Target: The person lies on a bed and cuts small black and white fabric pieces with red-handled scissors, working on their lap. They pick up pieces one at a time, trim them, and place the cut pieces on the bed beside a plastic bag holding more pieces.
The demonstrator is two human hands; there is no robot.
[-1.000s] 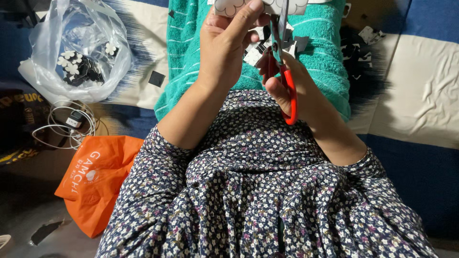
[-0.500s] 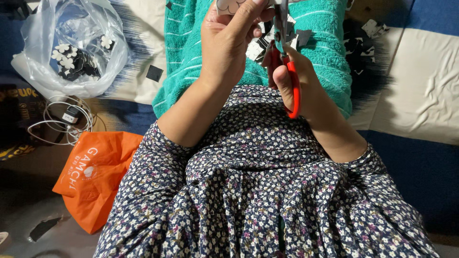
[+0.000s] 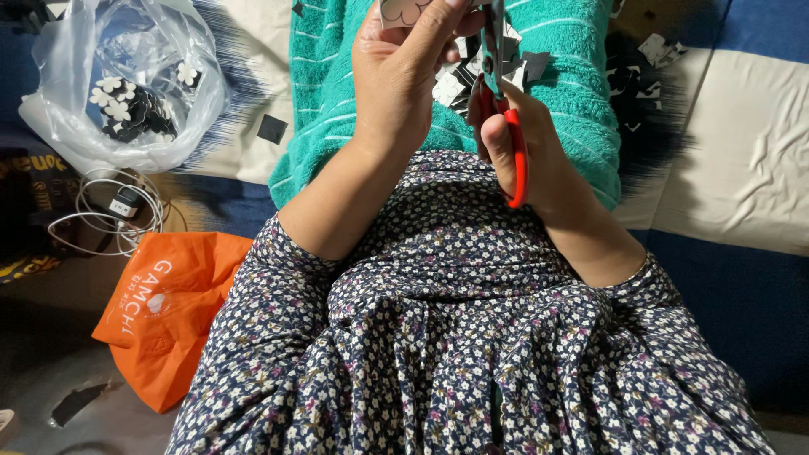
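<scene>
A teal towel (image 3: pixel 573 93) lies spread across the person's lap above a dark flowered dress (image 3: pixel 472 337), and everything else sits around that towel. To the towel's right a cream and blue bed cover (image 3: pixel 742 168) shows; off its left edge lies a clear plastic bag (image 3: pixel 126 84) holding small black and white flower-shaped cutouts, below that a coil of white cable (image 3: pixel 101 215), and lower still an orange bag (image 3: pixel 168 312). Over the towel's upper middle the left hand (image 3: pixel 404 84) is closed around a small white scalloped paper piece (image 3: pixel 403 10), pinched between thumb and fingers at the top edge of the view, where most of it is cut off. Just beside it, the right hand (image 3: pixel 522 152) grips red-handled scissors (image 3: pixel 506 126), fingers through the loops; the blades point up toward the paper and seem nearly closed, though the frame edge hides their tips. Dark paper scraps (image 3: pixel 455 80) litter the towel between the hands.
</scene>
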